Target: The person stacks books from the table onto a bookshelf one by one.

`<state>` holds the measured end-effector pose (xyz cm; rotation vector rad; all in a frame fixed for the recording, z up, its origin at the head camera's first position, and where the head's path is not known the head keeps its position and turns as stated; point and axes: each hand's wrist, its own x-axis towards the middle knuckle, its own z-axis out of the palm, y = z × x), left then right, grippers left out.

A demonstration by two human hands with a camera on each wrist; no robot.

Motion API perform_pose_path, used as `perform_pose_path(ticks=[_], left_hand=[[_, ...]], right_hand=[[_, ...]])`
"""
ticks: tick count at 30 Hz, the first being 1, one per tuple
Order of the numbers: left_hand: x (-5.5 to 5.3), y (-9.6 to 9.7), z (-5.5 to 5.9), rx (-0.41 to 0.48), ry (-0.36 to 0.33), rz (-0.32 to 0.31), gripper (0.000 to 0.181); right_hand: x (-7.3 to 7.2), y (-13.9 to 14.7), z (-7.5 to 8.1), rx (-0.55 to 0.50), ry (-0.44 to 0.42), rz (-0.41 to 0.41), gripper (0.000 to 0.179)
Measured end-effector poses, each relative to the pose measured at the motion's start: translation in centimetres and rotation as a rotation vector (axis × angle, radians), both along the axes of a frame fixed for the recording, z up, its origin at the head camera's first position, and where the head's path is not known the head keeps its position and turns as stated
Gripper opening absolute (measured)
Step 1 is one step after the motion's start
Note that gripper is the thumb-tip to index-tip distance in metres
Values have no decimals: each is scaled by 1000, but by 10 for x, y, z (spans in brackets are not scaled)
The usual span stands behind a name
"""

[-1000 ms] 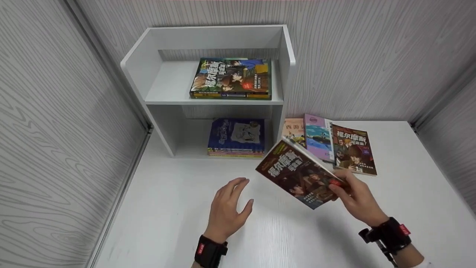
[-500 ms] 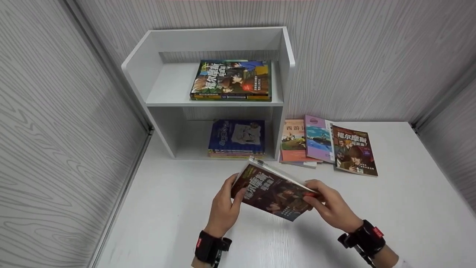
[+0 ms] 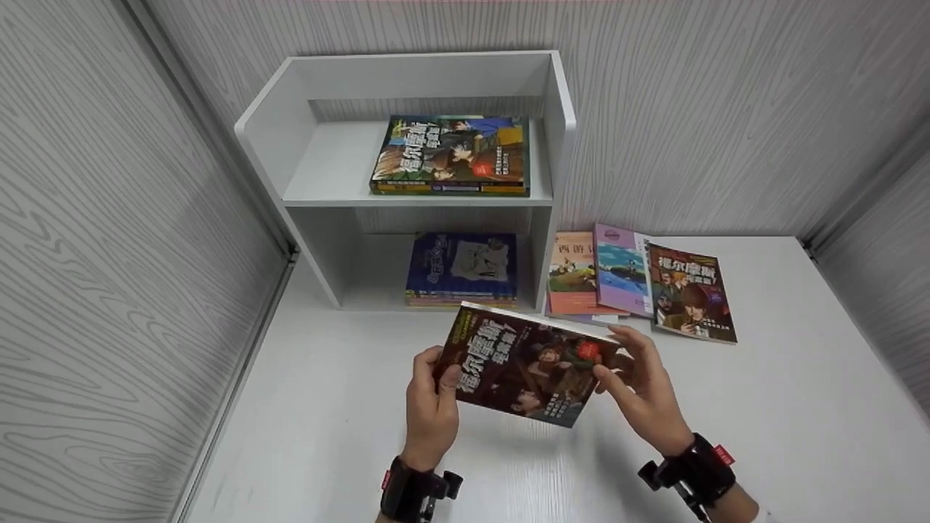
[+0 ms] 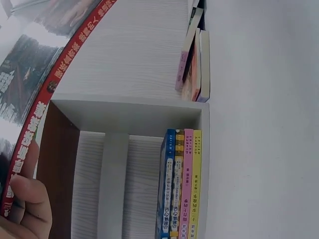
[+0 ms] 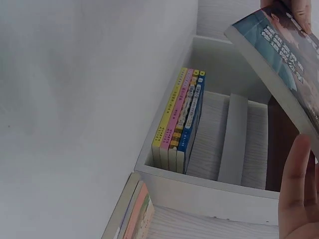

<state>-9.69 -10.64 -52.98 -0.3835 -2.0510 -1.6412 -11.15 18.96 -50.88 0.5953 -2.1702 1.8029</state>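
A dark red paperback book (image 3: 523, 363) with white lettering is held up over the table, tilted, its cover facing me. My left hand (image 3: 429, 407) grips its left end, thumb on the cover and fingers behind. At the opposite end my right hand (image 3: 643, 399) holds it by the edge, its thumb at the cover's side and its other fingers partly hidden behind. The left wrist view shows the book's red spine (image 4: 55, 74) above the curled fingers of that hand. In the right wrist view the pale page edge (image 5: 271, 79) faces the right hand (image 5: 299, 199).
A white two-tier shelf (image 3: 420, 203) stands behind. Its upper tier bears a stack of comic-style books (image 3: 450, 156), its lower one a blue-topped stack (image 3: 461, 265). Right of it lie an orange book (image 3: 574, 276), a purple book (image 3: 623, 269) and a dark brown one (image 3: 694, 294).
The book has moved left and been turned flatter toward me. My left hand has taken hold of its left end, while the right hand came leftward with it.
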Motion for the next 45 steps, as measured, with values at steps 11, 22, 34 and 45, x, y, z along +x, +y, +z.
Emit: perform_pose_path(ticks=[11, 22, 34, 45], left_hand=[[2, 4, 6, 159, -57, 76, 26], [-2, 8, 6, 215, -90, 191, 30], [-3, -1, 19, 175, -104, 177, 45], [-19, -24, 54, -34, 40, 139, 66]], right_hand=[[4, -23, -14, 29, 100, -102, 76], [7, -34, -21, 252, 303, -117, 74], [0, -33, -13, 455, 429, -85, 113], [-20, -38, 26, 401, 437, -80, 108]])
